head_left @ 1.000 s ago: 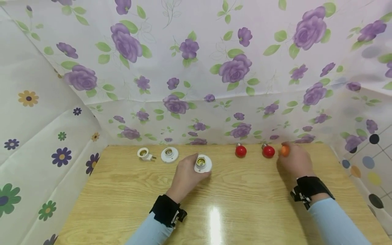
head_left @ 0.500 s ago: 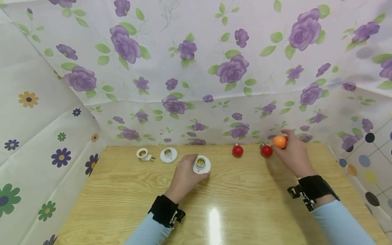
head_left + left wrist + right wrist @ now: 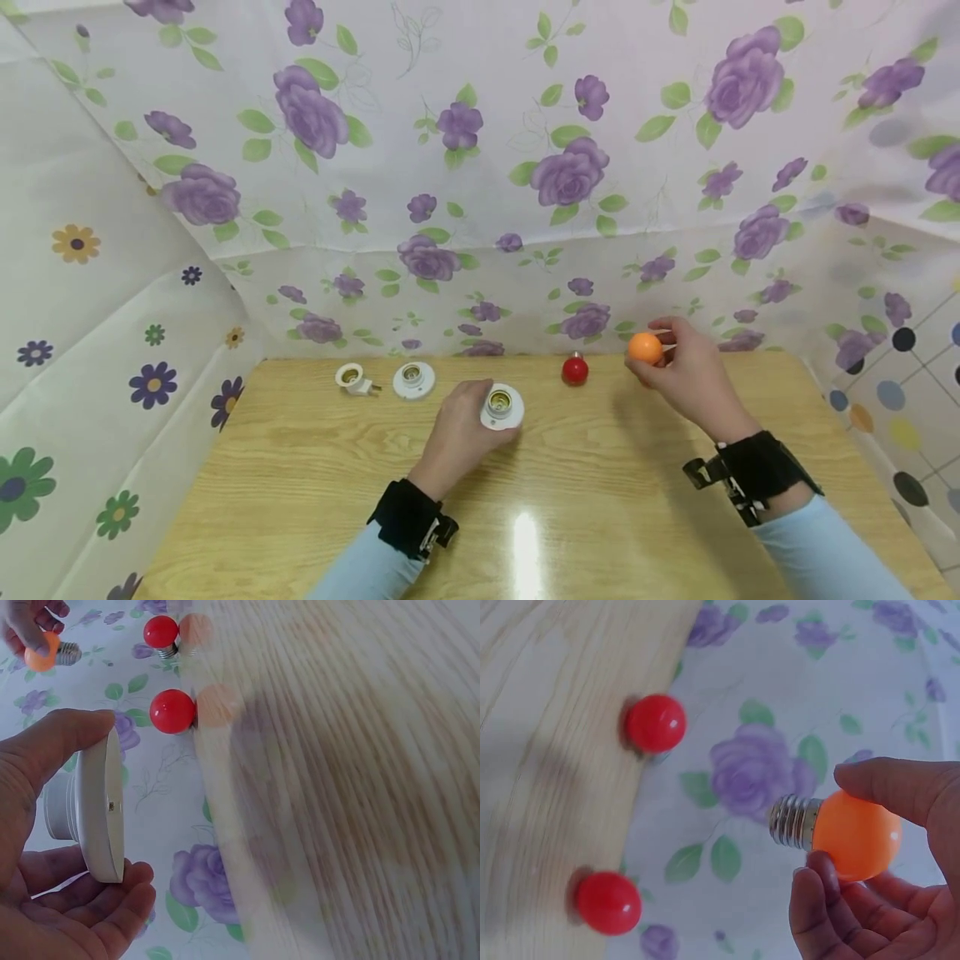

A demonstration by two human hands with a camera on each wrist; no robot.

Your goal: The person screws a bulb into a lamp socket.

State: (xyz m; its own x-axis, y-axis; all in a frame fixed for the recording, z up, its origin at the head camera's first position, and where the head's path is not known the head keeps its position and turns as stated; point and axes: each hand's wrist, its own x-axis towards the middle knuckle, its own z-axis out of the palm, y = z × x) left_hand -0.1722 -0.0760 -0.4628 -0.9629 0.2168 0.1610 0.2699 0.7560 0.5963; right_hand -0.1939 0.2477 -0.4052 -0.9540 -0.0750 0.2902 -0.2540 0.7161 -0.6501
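My left hand holds a round white lamp socket by its edges, thumb on one side and fingers on the other, its threaded opening facing up in the head view. In the left wrist view the socket base shows edge-on. My right hand pinches an orange light bulb between thumb and fingers above the back of the table. The right wrist view shows its silver screw cap pointing away from the palm. Two red bulbs lie nearby, one and another; the head view shows one red bulb, the other hidden behind my right hand.
At the back left of the wooden table lie a white socket with a plug and a second round white socket. A flowered cloth rises along the back edge; another sheet stands on the left.
My right hand has lifted the orange bulb from the table's back right and carried it left, in front of one red bulb. The left hand keeps its hold on the socket, nearly still.
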